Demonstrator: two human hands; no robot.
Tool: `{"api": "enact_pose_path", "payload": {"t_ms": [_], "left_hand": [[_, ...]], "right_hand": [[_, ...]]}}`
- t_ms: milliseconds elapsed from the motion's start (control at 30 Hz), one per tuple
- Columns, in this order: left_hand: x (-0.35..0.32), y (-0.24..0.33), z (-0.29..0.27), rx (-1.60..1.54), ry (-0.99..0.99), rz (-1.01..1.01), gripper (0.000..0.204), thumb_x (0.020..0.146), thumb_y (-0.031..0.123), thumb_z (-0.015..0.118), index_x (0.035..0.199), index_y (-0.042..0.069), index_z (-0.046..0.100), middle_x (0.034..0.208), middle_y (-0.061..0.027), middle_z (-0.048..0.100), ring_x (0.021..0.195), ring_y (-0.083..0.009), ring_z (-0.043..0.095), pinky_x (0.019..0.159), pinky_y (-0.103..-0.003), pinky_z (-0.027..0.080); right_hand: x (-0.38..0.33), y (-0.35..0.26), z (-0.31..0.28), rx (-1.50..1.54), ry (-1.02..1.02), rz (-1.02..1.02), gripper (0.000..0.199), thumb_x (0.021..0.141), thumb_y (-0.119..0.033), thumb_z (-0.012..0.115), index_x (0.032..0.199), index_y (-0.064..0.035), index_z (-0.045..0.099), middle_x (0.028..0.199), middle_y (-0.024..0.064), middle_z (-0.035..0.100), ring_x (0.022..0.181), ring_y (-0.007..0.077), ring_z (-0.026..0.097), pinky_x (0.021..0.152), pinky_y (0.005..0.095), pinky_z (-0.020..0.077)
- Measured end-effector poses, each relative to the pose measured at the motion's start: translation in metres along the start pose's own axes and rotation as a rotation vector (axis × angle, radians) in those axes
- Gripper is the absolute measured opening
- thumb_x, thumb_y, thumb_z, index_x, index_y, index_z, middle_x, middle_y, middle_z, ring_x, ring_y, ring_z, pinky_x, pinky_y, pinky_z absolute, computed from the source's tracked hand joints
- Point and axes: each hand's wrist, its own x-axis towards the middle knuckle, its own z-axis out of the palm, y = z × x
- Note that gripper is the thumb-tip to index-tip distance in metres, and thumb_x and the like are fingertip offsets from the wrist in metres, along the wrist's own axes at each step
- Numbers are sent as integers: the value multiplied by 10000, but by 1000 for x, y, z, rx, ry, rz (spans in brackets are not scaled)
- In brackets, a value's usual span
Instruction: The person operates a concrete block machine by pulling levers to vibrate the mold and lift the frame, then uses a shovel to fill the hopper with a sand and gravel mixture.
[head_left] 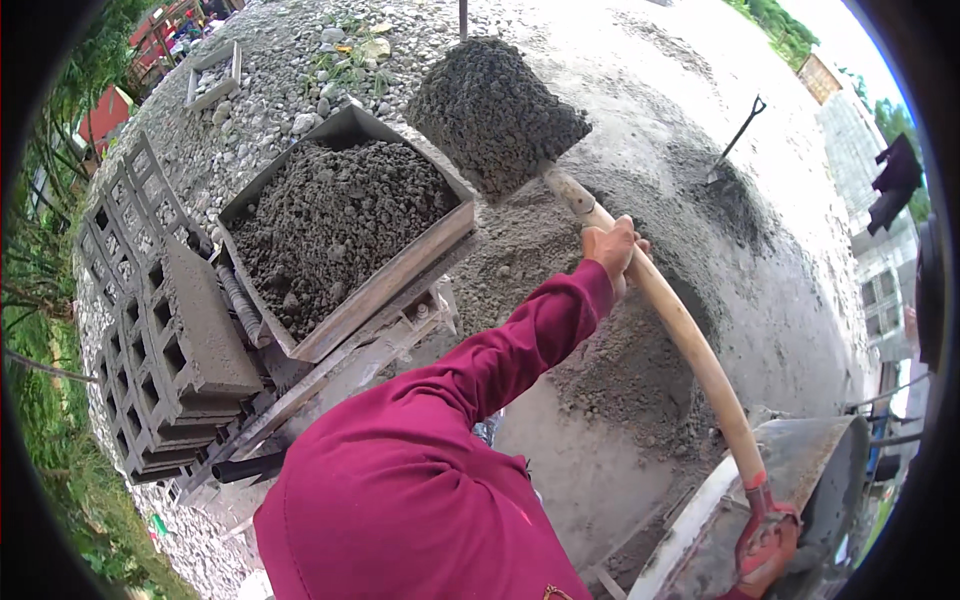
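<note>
My left hand (610, 248) is clenched around the shovel (640, 285) shaft and my right hand (768, 545) grips its red end — the blade, heaped with grey mix (495, 110), hangs just beside the full box (345, 225).

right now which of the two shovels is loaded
The shovel in the hands, blade heaped with grey mix above the hopper; the other shovel lies unheld on the slab.
</note>
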Motion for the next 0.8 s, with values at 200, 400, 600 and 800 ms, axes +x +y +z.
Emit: {"api": "enact_pose_path", "payload": {"t_ms": [200, 400, 600, 800], "left_hand": [[11, 68, -25, -463, -133, 297, 301, 969, 130, 618, 1161, -8, 431, 1004, -113, 555, 861, -249, 655, 797, -375, 627], [-33, 117, -82, -529, -450, 541, 202, 933, 234, 588, 841, 104, 464, 633, -15, 508, 568, -157, 550, 589, -327, 546], [-84, -7, -198, 124, 152, 570, 309, 883, 331, 667, 918, 60, 522, 710, -42, 524, 567, -177, 565, 526, -339, 523], [-135, -126, -124, 273, -35, 359, 375, 943, 345, 633, 1103, 78, 425, 768, -123, 577, 592, -295, 589, 574, -464, 542]], "right_hand": [[30, -136, 98, -341, -96, -679, 193, 892, -305, 635, 1000, -154, 581, 767, 5, 600, 484, 122, 507, 422, 265, 429], [-69, -65, 143, -401, -660, -1574, 241, 773, -213, 702, 891, -72, 547, 733, 61, 600, 551, 204, 557, 500, 347, 463], [-60, 208, 60, -578, -937, -1299, 219, 734, -147, 749, 820, -106, 553, 811, 62, 594, 773, 254, 599, 819, 427, 464], [-50, 323, -66, -313, -327, -713, 281, 746, -80, 827, 893, -96, 587, 990, 64, 669, 1068, 268, 636, 995, 425, 456]]}}
